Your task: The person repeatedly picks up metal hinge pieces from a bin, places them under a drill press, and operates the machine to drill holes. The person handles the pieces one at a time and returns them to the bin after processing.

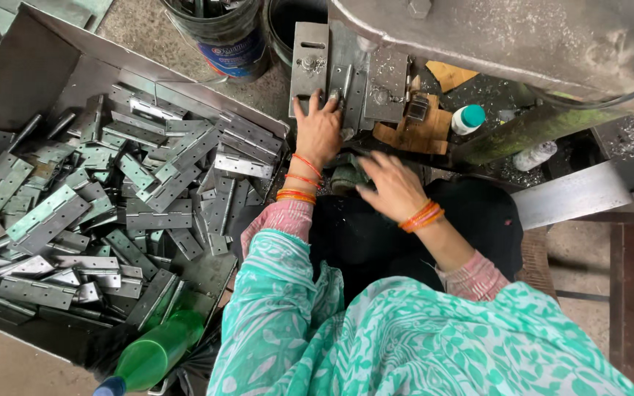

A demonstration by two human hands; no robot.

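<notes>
Head view: my hands at the press jig.
My left hand (318, 132) presses flat on the hinge (348, 94) in the far jig; my right hand (392, 187) hovers nearer, loosely curled, holding nothing.

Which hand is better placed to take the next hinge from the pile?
Probably the left hand: it rests on the metal fixture, next to the hinge pile. The right hand is farther away.

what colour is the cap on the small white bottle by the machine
Teal, on the white bottle right of the left hand; the head view shows it.
</notes>
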